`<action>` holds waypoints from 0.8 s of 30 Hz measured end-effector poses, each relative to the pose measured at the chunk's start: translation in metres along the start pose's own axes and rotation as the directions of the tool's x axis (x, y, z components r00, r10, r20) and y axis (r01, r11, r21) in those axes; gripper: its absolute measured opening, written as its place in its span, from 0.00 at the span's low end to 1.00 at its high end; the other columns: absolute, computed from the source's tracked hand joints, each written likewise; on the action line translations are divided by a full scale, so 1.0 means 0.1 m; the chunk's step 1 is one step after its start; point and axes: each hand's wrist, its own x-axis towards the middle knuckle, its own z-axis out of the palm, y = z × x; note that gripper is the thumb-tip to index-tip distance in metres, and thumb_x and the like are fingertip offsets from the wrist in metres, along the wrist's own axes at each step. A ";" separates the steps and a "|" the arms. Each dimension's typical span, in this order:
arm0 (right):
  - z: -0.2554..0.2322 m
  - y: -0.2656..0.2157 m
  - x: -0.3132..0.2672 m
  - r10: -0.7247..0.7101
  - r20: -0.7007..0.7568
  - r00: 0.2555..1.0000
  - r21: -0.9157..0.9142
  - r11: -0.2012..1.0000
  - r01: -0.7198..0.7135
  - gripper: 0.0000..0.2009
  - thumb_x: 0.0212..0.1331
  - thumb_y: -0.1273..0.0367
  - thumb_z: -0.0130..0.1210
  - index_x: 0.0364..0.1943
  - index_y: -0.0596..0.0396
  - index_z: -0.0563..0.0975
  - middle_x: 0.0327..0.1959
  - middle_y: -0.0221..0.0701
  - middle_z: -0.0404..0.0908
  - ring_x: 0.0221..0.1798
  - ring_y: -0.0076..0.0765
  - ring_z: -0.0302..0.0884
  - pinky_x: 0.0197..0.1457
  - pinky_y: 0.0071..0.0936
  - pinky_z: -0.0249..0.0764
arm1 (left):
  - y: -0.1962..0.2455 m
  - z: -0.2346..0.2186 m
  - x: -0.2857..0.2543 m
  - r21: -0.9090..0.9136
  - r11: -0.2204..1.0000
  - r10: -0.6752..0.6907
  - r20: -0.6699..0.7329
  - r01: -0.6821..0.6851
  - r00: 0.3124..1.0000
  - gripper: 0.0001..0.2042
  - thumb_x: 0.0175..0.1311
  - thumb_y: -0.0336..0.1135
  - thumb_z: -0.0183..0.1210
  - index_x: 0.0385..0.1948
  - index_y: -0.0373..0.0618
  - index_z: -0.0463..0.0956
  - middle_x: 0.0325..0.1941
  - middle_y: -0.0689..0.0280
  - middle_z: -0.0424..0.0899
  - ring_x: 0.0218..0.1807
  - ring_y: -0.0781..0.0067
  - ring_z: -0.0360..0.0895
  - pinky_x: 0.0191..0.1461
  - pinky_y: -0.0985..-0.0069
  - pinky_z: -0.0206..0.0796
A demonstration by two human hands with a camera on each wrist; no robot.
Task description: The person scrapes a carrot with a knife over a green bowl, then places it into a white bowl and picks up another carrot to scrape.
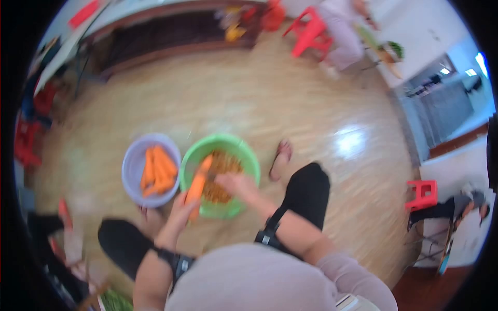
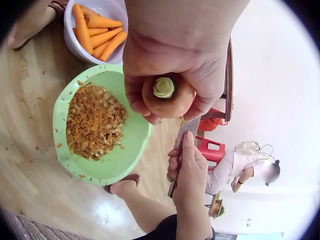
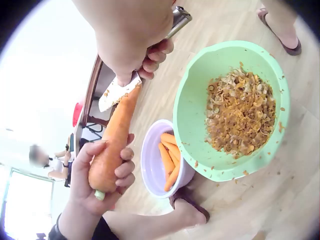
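My left hand (image 1: 180, 210) grips a thick carrot (image 3: 114, 145) near its stem end, fingers wrapped around it. In the left wrist view the cut green stem (image 2: 164, 88) faces the camera. My right hand (image 1: 236, 185) holds a knife by its handle, and the wide blade (image 3: 114, 96) lies against the carrot's narrow end, with orange scraps on it. Below both hands stands a light green basin (image 1: 252, 155) with a heap of brown and orange peelings (image 2: 95, 122). Beside it, a pale purple tub (image 1: 126, 173) holds several smooth, bright orange carrots (image 2: 92, 30).
Bits of peel dot the tiled floor (image 1: 249, 93) around the basin. My sandalled feet (image 1: 281, 158) flank the two vessels. A long table (image 1: 171, 15) stands ahead. Red stools (image 1: 423, 194) and other people (image 1: 342, 36) are around the room's sides.
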 end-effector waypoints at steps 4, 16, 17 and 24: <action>-0.01 0.12 0.05 0.104 -0.043 0.994 -0.072 0.992 -0.107 0.23 0.60 0.46 0.46 0.28 0.51 0.79 0.23 0.40 0.79 0.28 0.50 0.78 0.30 0.43 0.72 | 0.18 0.02 -0.07 -0.022 0.990 -0.139 0.083 0.141 0.987 0.21 0.52 0.29 0.56 0.51 0.37 0.68 0.36 0.64 0.75 0.34 0.73 0.76 0.29 0.77 0.71; 0.05 0.36 0.08 0.243 -0.090 0.966 -0.135 0.958 -0.254 0.21 0.62 0.51 0.45 0.27 0.53 0.78 0.23 0.40 0.79 0.29 0.49 0.79 0.31 0.43 0.73 | 0.10 0.03 -0.06 -0.038 0.988 -0.147 0.120 0.152 0.982 0.22 0.55 0.31 0.53 0.53 0.39 0.64 0.38 0.63 0.73 0.36 0.72 0.75 0.29 0.74 0.72; 0.07 0.36 0.10 0.243 -0.086 0.966 -0.132 0.958 -0.253 0.21 0.62 0.51 0.45 0.27 0.53 0.78 0.23 0.40 0.79 0.29 0.49 0.79 0.31 0.43 0.73 | 0.06 0.01 -0.03 -0.121 0.975 -0.170 0.124 0.185 0.978 0.22 0.56 0.31 0.53 0.54 0.39 0.64 0.39 0.63 0.73 0.36 0.72 0.75 0.30 0.73 0.73; 0.10 0.43 0.14 0.311 -0.044 0.950 -0.012 0.950 -0.311 0.19 0.62 0.52 0.46 0.34 0.52 0.79 0.26 0.43 0.80 0.32 0.51 0.79 0.34 0.43 0.72 | 0.10 0.08 -0.05 -0.086 0.985 -0.135 0.162 0.150 0.978 0.24 0.60 0.34 0.57 0.58 0.39 0.62 0.49 0.63 0.75 0.49 0.73 0.74 0.51 0.76 0.68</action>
